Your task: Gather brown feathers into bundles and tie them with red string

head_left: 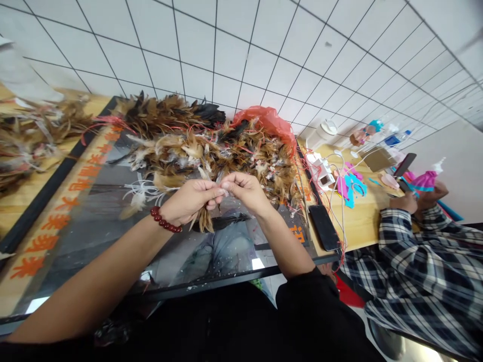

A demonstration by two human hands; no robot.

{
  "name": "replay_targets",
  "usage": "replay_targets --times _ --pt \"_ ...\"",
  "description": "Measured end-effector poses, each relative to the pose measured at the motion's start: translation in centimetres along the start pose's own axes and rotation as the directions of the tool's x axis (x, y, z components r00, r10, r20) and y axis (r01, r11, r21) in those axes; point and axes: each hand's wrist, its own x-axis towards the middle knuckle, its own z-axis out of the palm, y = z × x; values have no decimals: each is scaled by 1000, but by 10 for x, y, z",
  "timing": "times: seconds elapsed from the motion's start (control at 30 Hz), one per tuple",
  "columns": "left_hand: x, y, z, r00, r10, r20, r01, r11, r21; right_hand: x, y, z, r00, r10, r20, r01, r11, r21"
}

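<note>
My left hand [196, 198], with a dark red bead bracelet [165, 220] at its wrist, is closed around a small bunch of brown feathers [204, 220] whose tips hang below the fingers. Pinched against it, my right hand [243, 190] meets the left fingertips at the top of the bunch. Something thin and whitish shows between the fingertips, too small to name. Beyond my hands lies a wide pile of brown and white feathers [211, 151]. White quills [141, 191] stick out left of my left hand, and a dark feather [230, 220] lies on the glass below.
A glass panel [113, 216] with a black frame and orange lettering covers the table. A red plastic bag [269, 123] sits behind the pile. On the right are a black phone [323, 227], a white cup [322, 133], cables and a co-worker in a plaid sleeve [400, 236] handling pink and blue material.
</note>
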Motion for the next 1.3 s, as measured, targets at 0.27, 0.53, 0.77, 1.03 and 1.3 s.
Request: replay_targets --times 0.27,0.53,0.77,1.03,1.3 --pt "9 0 -5 1000 -19 18 22 989 -144 8 2 -1 990 -39 -134 22 991 -132" --pt "23 -5 -19 984 43 -174 -65 990 -123 9 -35 -39 966 170 193 57 590 -805" --pt "38 -13 -18 927 238 -289 -183 962 205 1 -55 -22 976 62 210 164 430 -888" --pt "29 -6 -13 955 286 75 -263 706 657 7 -52 -26 931 -105 349 362 371 -855" --pt "18 -4 -2 915 397 78 -338 642 689 23 -17 -27 975 -148 167 221 537 -814"
